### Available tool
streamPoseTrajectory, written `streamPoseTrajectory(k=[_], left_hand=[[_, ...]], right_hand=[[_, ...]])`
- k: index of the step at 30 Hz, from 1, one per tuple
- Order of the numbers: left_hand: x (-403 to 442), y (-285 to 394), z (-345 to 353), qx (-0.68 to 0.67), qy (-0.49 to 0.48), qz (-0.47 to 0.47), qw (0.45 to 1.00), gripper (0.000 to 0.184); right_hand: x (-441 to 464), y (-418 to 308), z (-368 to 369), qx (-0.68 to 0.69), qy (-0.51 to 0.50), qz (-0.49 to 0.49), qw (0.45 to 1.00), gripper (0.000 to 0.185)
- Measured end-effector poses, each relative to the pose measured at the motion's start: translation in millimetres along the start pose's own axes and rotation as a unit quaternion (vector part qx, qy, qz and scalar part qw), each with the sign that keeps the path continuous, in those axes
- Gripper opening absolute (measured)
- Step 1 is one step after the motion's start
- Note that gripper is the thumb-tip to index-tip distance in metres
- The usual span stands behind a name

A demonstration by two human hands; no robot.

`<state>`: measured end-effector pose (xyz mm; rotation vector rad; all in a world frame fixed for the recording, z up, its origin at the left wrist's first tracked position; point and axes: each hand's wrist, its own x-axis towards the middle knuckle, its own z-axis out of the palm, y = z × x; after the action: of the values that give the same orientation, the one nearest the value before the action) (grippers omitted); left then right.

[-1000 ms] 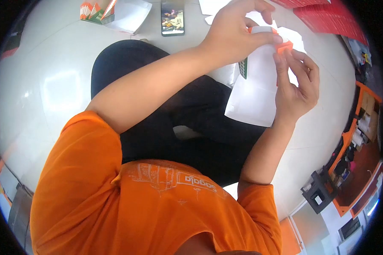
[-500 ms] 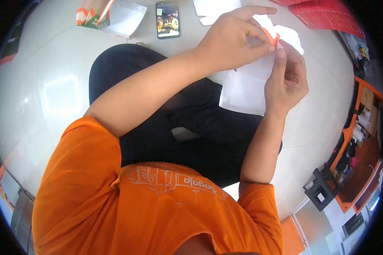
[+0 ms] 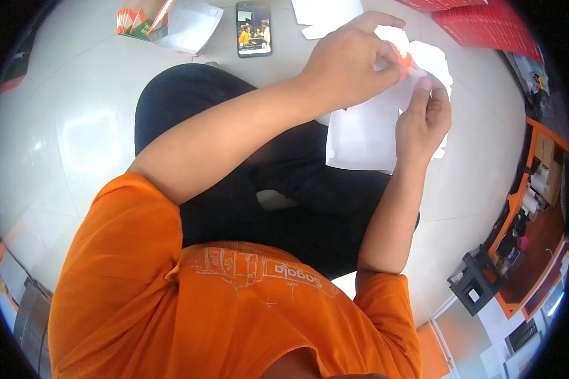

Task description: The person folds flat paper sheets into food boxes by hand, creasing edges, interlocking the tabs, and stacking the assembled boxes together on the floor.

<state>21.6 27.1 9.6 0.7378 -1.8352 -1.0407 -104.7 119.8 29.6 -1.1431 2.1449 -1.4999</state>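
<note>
An unfolded white cardboard box lies in front of my crossed legs, its flaps spread to the right and away from me. At its far side is a small orange-and-white printed part, pinched between the thumb and forefinger of my left hand. My right hand is closed on the white card just right of that part, with the thumb on the near side. Some of its fingertips are hidden behind the card or lost in glare.
On the tiled floor lie a phone showing a video and more white card. A partly formed box with orange and green print stands far left. Red printed stacks are far right. A dark grey stool stands at right.
My right hand has moved slightly down, away from the left fingertips. The white card has shifted a little, and more of it shows beside my right hand.
</note>
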Motion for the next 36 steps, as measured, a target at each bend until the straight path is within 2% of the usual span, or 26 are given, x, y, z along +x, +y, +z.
streamPoseTrajectory(k=[4, 7, 10, 13, 16, 18, 21, 24, 31, 36], left_hand=[[-2, -2, 3, 0.012, 0.009, 0.021, 1.0, 0.019], [-2, 2, -1, -0.013, -0.023, -0.013, 1.0, 0.019], [8, 3, -11, -0.058, -0.063, 0.028, 0.996, 0.013], [7, 13, -16, -0.132, -0.115, -0.104, 0.979, 0.015], [-3, -1, 1, 0.059, 0.023, 0.056, 0.996, 0.018], [-6, -7, 5, 0.066, 0.027, 0.054, 0.996, 0.019], [-5, -12, 7, 0.057, 0.039, 0.063, 0.996, 0.019], [-3, -15, 9, 0.043, 0.045, 0.066, 0.996, 0.02], [-4, -13, 13, -0.008, 0.036, 0.026, 0.999, 0.019], [-2, -12, 12, 0.024, 0.037, 0.018, 0.999, 0.019]], right_hand=[[1, 8, 0, -0.037, -0.004, -0.035, 0.999, 0.032], [0, 4, 1, -0.025, 0.002, -0.027, 0.999, 0.031], [-2, 2, 1, -0.004, 0.003, -0.022, 1.0, 0.03], [-3, 2, 2, 0.009, -0.003, -0.024, 1.0, 0.028], [-1, 4, 1, 0.01, -0.006, -0.035, 0.999, 0.027], [-2, 3, 1, 0.021, -0.007, -0.035, 0.999, 0.027], [-3, 3, 2, -0.024, 0.004, -0.084, 0.996, 0.025], [-4, -4, 2, 0.014, 0.011, -0.088, 0.996, 0.022], [-3, -5, -3, 0.006, 0.025, -0.063, 0.998, 0.022], [0, -2, 0, 0.029, 0.017, -0.086, 0.996, 0.022]])
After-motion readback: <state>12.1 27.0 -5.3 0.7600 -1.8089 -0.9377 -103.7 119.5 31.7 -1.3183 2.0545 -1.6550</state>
